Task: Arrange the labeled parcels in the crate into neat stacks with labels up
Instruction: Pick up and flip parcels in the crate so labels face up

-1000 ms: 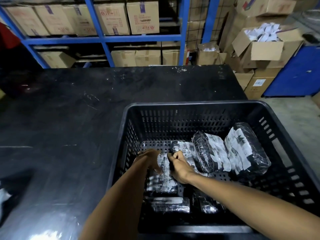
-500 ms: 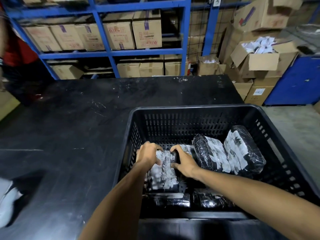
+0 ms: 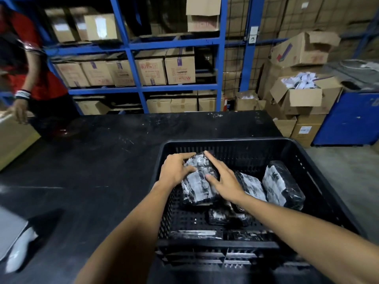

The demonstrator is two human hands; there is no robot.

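A black slatted crate [image 3: 223, 144] stands on the dark table and holds several black-wrapped parcels with white labels. Both my hands hold one parcel [image 3: 198, 185] raised at the crate's left side, label facing up. My left hand [image 3: 176, 169] grips its left edge. My right hand [image 3: 223, 177] lies on its right side with fingers spread. Two parcels lean on edge to the right, one [image 3: 251, 186] beside my right wrist and one [image 3: 282, 187] near the right wall. Flat parcels [image 3: 220, 216] [image 3: 195, 234] lie on the crate floor near me.
The black table [image 3: 92, 171] stretches left and beyond the crate. A person in red [image 3: 30, 78] stands at the far left, hand on a cardboard box [image 3: 14, 138]. Blue shelving [image 3: 131, 58] with cartons stands behind. Open boxes [image 3: 303, 93] are stacked right. A white item [image 3: 19, 249] lies at the near-left.
Both hands have lifted the parcel up from the crate floor toward the far-left corner. The camera has tilted up, and the person in red has come into view.
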